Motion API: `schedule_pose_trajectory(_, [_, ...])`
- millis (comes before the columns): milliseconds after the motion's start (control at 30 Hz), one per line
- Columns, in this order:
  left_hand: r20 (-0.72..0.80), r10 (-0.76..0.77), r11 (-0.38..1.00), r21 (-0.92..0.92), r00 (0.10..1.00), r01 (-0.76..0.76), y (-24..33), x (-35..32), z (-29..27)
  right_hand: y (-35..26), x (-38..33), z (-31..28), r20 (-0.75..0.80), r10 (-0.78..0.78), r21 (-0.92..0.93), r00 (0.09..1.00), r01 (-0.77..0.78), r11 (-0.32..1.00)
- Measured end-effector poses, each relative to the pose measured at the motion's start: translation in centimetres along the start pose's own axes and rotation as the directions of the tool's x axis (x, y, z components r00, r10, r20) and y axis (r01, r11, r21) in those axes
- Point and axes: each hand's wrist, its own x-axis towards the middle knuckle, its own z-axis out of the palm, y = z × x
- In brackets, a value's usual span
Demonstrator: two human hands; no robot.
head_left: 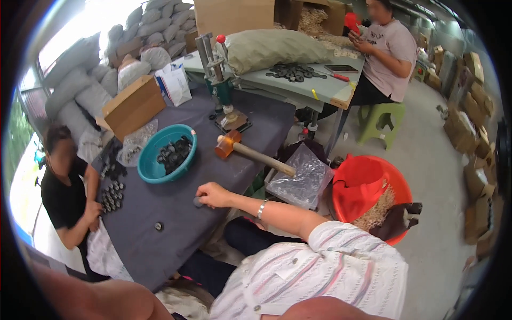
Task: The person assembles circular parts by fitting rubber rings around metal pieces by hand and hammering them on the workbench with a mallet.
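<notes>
My right hand (213, 195) rests at the near edge of the dark-covered table (176, 205). Its fingers are closed on a small dark grey disc (198, 202), partly hidden by them. To its left lies a single small round black part with a light centre (159, 226). Beyond the hand are a mallet (228, 144) with an amber head and wooden handle, and a teal basin (167, 154) holding black parts. My left hand does not show; bare skin (101, 293), blurred, fills the lower left close to the camera.
A hand press (220, 80) with a red knob stands at the table's back. At left, a person (66, 197) sits beside rows of small parts (113, 196). Right of my arm is a red tub (368, 186). Another person (384, 48) sits at the far table.
</notes>
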Motion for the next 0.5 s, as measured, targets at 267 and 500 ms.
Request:
schedule_pose_trajectory(267, [0.018,0.053,0.998,-0.033,0.998,-0.053,0.7,0.7,0.0,-0.3,0.1,0.3,-0.008,-0.02,-0.006,1.0,0.02,1.0])
schedule_pose_trajectory(500, [0.043,0.151,0.987,-0.065,0.988,-0.148,-0.8,2.6,0.4,-0.5,0.5,0.2,-0.016,-0.077,-0.036,0.997,0.077,0.996])
